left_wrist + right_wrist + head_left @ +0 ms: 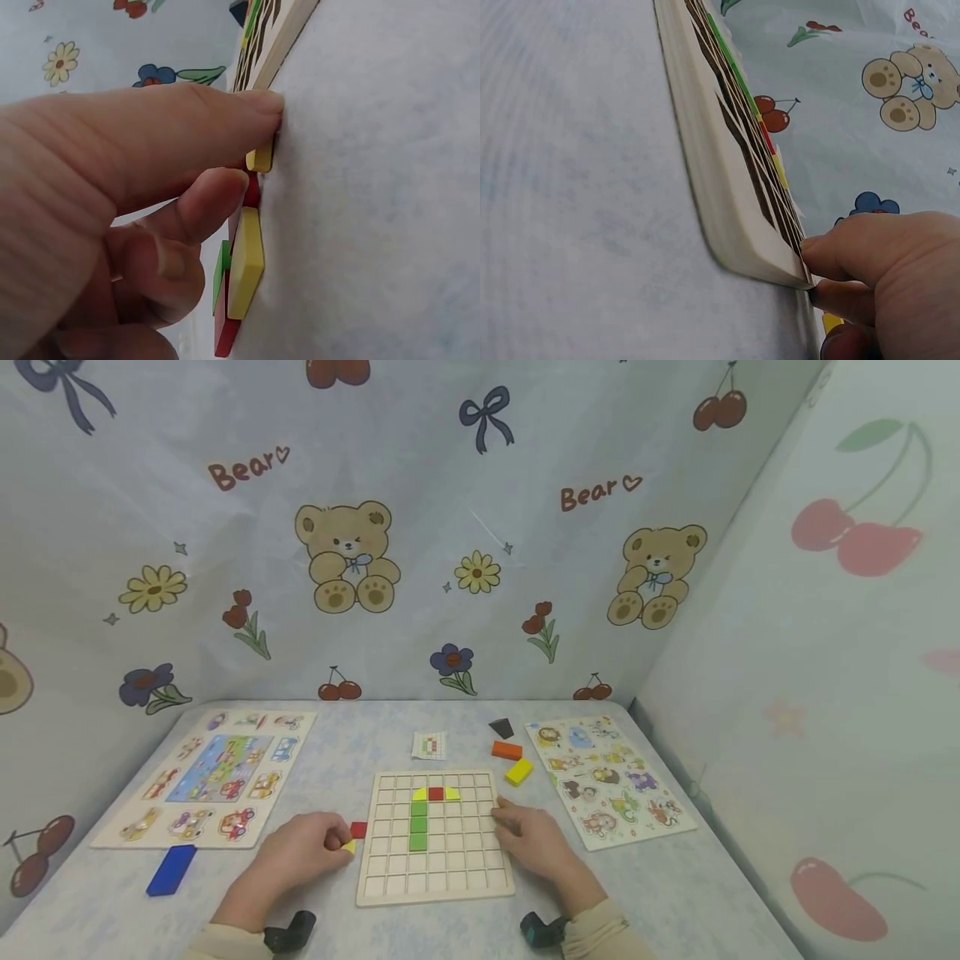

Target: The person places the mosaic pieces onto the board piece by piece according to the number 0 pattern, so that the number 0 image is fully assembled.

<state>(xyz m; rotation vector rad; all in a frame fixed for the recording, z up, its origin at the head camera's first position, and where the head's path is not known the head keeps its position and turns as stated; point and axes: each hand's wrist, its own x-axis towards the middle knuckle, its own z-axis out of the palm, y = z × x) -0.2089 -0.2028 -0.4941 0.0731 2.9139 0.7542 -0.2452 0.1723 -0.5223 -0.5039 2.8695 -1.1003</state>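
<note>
A wooden grid board (438, 898) lies in front of me. In it sit several green squares (417, 825) in a column, with a red square (436, 793) between two yellow triangles (452, 794) above. My left hand (303, 850), left of the board, pinches a small yellow block (260, 155) between thumb and finger, low over the table. Beside those fingertips lies a red block (358, 830). Below the hand in the left wrist view are another yellow block (247, 262), a red one (226, 322) and a green one (220, 276). My right hand (536, 842) grips the board's right edge.
Behind the board lie a small pattern card (430, 746), a dark block (502, 727), an orange block (507, 750) and a yellow block (519, 772). Picture puzzle boards flank it: vehicles (296, 727) left, animals (637, 837) right. A blue block (172, 870) lies front left.
</note>
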